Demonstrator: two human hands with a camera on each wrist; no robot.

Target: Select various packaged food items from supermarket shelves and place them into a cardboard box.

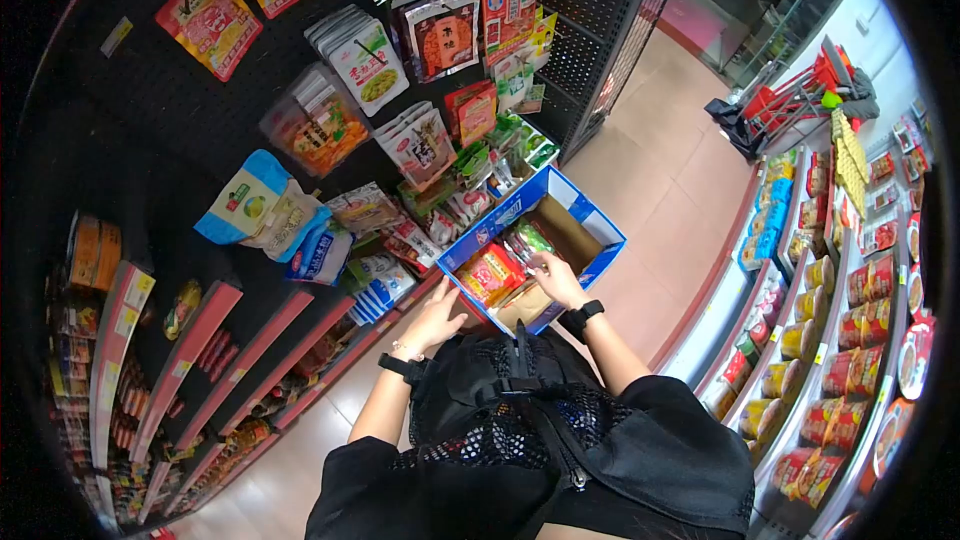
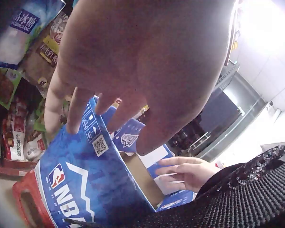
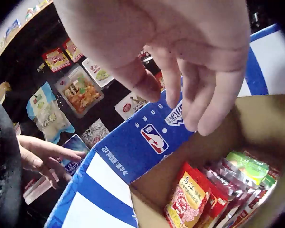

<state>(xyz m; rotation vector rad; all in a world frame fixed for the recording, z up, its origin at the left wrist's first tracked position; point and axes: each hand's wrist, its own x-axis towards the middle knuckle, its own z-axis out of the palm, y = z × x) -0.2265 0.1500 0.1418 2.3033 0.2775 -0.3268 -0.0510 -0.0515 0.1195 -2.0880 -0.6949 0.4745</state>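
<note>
Packets (image 3: 216, 199) lean against one another inside an open blue cardboard box (image 2: 116, 183) with NBA lettering, right by the front edge of the seasoning rack (image 1: 200, 100). A red-and-yellow packet (image 3: 186, 195) stands at one end of the row, and a green-topped packet (image 3: 249, 168) shows near the other. From where I stand, the person's left hand (image 1: 437, 317) is at the box's rack-side rim, fingers fairly straight and spread; whether they actually press the cardboard I can't tell. The right hand (image 1: 557, 278) is over the opening, fingers apart and loosely bent, pinching nothing. A red plastic frame (image 2: 31, 202) sits low beside the box. On the rack, a blue-and-white bag (image 1: 265, 205) slumps near hanging pouches. A black bag (image 1: 520, 405) covers the person's front, and across the tiled floor (image 1: 635, 175), noodle tubs (image 1: 865, 325) line the opposite shelves.
</note>
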